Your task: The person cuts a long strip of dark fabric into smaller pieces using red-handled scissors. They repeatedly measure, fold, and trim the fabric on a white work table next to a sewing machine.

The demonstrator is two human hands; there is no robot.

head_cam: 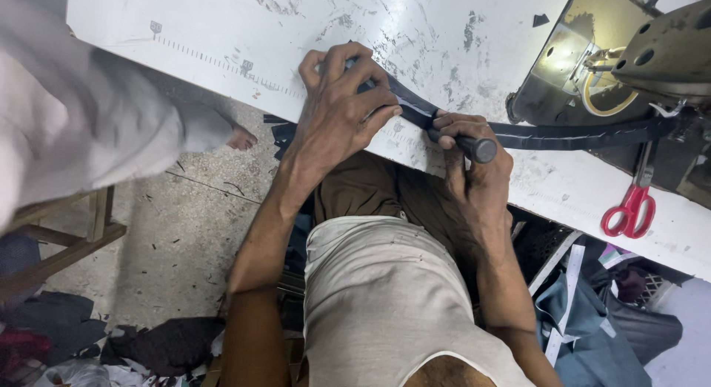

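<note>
With our left hand point(344, 98) clenched on the long dark fabric strip point(563, 135) lying on the scuffed white surface point(444, 31) beside the sewing machine point(652, 54), our right hand point(474, 161) should keep its grip firm on the dark cylindrical tool point(474, 147), pressing evenly.

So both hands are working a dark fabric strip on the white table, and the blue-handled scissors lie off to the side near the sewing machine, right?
Nearly. The scissors have red handles, not blue, as the head view shows. The rest holds: the left hand and right hand grip the dark fabric strip on the white table, beside the sewing machine.
</note>
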